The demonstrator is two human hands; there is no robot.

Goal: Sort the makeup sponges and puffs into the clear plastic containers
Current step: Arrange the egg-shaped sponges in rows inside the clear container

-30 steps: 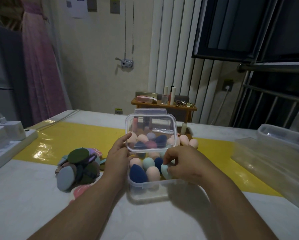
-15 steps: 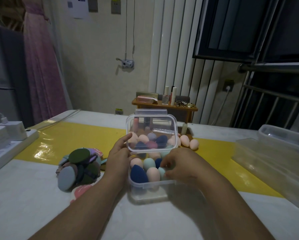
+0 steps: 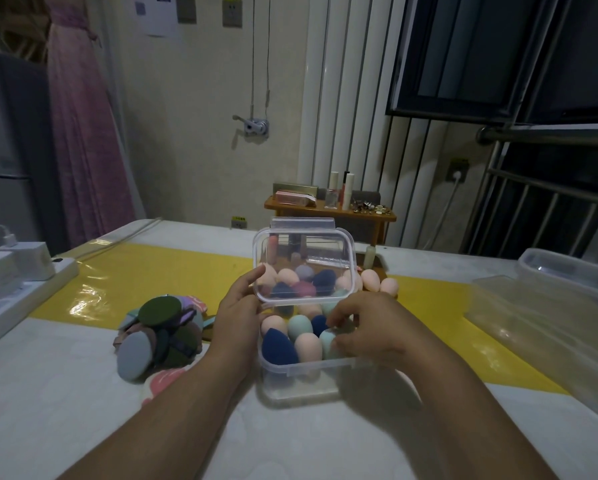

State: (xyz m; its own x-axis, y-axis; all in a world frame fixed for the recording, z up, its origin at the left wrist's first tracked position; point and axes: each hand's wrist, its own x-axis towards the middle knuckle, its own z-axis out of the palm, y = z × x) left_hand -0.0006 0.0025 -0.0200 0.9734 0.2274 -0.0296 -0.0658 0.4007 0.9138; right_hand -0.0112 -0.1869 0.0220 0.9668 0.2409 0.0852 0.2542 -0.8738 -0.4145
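Clear lid (image 3: 304,251) gripped upright in your left hand (image 3: 236,317); your right hand (image 3: 370,327) pinches a teal sponge (image 3: 326,342) into the box (image 3: 304,370). Next, fetch the loose sponges (image 3: 377,284) behind.

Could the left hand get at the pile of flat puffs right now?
Probably not yet: the left hand grips the raised lid. The puff pile lies close beside it with nothing between, so letting go would free it.

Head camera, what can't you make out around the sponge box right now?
Head view:
- Blurred: sponges behind the lid that the left hand holds.
- Covered: mint sponge, mostly under the right hand.
- Overlapping: puff pile, count unclear.
- Cut off by the right edge: bins.
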